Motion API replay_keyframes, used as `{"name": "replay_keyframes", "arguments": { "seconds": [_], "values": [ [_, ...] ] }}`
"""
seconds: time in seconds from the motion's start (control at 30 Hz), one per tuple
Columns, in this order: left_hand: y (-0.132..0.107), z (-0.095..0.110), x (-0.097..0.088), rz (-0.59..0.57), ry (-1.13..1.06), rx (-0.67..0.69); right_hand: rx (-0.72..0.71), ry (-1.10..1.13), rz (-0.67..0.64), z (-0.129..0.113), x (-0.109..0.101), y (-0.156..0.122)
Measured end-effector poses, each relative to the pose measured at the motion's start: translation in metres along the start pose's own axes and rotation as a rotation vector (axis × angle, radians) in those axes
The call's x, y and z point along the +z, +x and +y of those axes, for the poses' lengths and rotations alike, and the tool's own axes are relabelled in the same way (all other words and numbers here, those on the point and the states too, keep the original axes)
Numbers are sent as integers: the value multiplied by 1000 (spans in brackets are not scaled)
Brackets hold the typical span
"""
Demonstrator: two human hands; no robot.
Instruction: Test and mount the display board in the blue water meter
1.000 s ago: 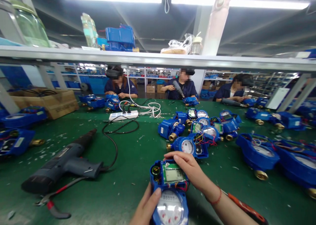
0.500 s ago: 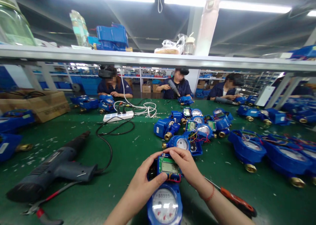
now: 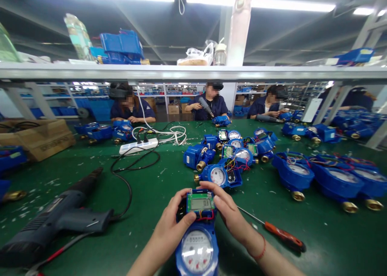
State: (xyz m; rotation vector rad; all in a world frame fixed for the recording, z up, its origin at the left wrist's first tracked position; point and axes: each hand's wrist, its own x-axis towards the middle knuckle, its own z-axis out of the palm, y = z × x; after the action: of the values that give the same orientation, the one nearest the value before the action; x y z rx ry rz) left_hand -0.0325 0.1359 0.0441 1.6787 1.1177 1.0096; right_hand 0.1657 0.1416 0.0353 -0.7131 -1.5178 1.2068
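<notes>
In front of me is a blue water meter point(image 3: 197, 249) with a round dial nearest me. At its far end sits a green circuit board point(image 3: 193, 196) with an LCD display point(image 3: 201, 204) and thin coloured wires along its near edge. My left hand point(image 3: 173, 221) grips the left side of this end, thumb on the near corner of the board. My right hand point(image 3: 228, 209) is curved around the right side, its fingertips at the far right corner; its fingers' undersides are hidden. A screwdriver point(image 3: 281, 233) with an orange-black handle lies to the right of my right hand.
A heat gun point(image 3: 60, 215) lies at left, its black cord near a white power strip point(image 3: 139, 146). Several blue meters point(image 3: 217, 175) lie ahead, more point(image 3: 293, 171) at right. A cardboard box point(image 3: 45, 141) stands at far left. Co-workers sit across the bench under a shelf point(image 3: 157, 71).
My right thumb has moved off the board's upper right part toward its right side, and the display is more exposed. The view has shifted, so the scene sits further left.
</notes>
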Motion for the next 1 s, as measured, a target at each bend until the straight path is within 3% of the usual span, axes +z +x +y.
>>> {"name": "replay_keyframes", "arguments": {
  "seconds": [0.17, 0.37, 0.63, 0.8, 1.0],
  "values": [
    [-4, -2, -6, 61, 91, 5, 73, -31, -170, 1, -3, -8],
    [-5, 3, -6, 27, 198, 1, 125, -108, -176, -3, -6, -11],
    [-9, 7, 2, 1, 230, 5, 150, -34, -191, -5, -9, -22],
    [-9, 6, 3, 11, 185, -19, 192, 73, -140, -3, -11, -24],
    [-13, -5, 2, -3, 186, -67, 237, 144, 57, 10, -10, -22]
  ]
}}
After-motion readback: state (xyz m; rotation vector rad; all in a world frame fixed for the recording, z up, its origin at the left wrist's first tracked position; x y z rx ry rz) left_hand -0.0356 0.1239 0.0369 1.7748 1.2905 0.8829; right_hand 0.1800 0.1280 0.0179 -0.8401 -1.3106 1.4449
